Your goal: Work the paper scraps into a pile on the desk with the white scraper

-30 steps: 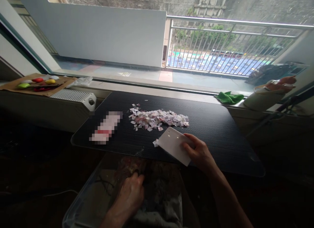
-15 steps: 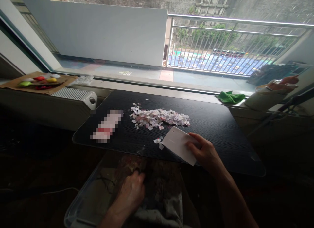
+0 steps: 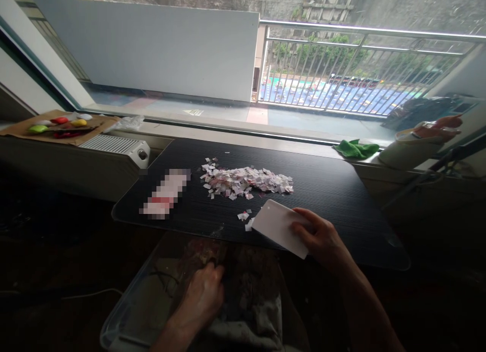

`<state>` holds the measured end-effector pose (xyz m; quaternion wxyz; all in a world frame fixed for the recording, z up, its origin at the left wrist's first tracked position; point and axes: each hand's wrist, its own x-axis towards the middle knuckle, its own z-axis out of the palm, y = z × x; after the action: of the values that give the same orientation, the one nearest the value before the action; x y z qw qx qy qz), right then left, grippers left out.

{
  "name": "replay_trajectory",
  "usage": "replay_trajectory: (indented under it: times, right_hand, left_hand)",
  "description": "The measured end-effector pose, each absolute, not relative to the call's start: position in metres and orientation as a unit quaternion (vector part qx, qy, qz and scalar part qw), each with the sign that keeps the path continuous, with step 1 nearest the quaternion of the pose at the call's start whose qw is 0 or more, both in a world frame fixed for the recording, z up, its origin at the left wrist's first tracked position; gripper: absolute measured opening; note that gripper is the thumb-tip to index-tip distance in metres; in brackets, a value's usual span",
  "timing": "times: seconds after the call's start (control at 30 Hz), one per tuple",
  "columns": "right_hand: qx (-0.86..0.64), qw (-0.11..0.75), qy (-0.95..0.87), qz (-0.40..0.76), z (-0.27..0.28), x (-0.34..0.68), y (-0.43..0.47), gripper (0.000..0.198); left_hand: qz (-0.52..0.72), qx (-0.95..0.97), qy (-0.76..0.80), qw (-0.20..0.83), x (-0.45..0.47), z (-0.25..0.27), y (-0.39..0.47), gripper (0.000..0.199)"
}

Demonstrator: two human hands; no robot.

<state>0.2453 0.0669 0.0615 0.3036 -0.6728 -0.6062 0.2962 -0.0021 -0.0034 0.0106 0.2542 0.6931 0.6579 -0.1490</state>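
Note:
My right hand (image 3: 317, 235), its thumb on top, grips a white flat rectangular card (image 3: 279, 225) with a small hole near one corner. The card is tilted over the front part of the dark table (image 3: 334, 190), its left corner touching or just beside a few loose paper scraps (image 3: 243, 216). Beyond it lies a long heap of small cut paper pieces (image 3: 246, 181), white with some pink. Below the table's front edge, in dim light, my left hand (image 3: 207, 291) is closed; whatever its fingers hold is hidden.
A blurred pinkish-white item (image 3: 167, 194) lies at the table's left. Under the front edge stands a clear plastic bin (image 3: 117, 311). On the sill are a green cloth (image 3: 357, 149) and a pale container (image 3: 404, 152). A radiator (image 3: 121, 145) stands left, near a cardboard sheet (image 3: 17, 129) bearing colourful objects.
The white card in my right hand has shifted slightly toward me and to the right, tilting a little. My left hand has hardly moved.

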Motion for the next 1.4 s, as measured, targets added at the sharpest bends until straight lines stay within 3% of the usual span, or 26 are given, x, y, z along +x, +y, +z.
replay_trajectory:
  times: [0.3,0.47,0.67,0.93,1.4]
  right_hand:
    - [-0.666,0.330,-0.571,0.349,0.059,0.245,0.074,0.045]
    - [-0.652,0.288,-0.584,0.389,0.052,0.246,0.078,0.044]
    - [-0.663,0.312,-0.550,0.401,0.049,0.253,0.081,0.049]
    - [-0.638,0.280,-0.566,0.440,0.044,0.247,0.079,0.047]
    - [-0.629,0.280,-0.613,0.388,0.061,0.238,0.067,0.040]
  left_hand:
    - [-0.123,0.697,0.661,0.251,-0.012,-0.001,-0.007,0.034]
    - [-0.107,0.688,0.672,0.253,-0.015,0.004,-0.006,0.033]
    - [-0.101,0.677,0.685,0.249,-0.018,0.013,-0.003,0.023]
    - [-0.105,0.686,0.678,0.242,-0.018,0.014,-0.002,0.022]
    - [-0.110,0.670,0.688,0.257,-0.018,0.015,-0.002,0.026]
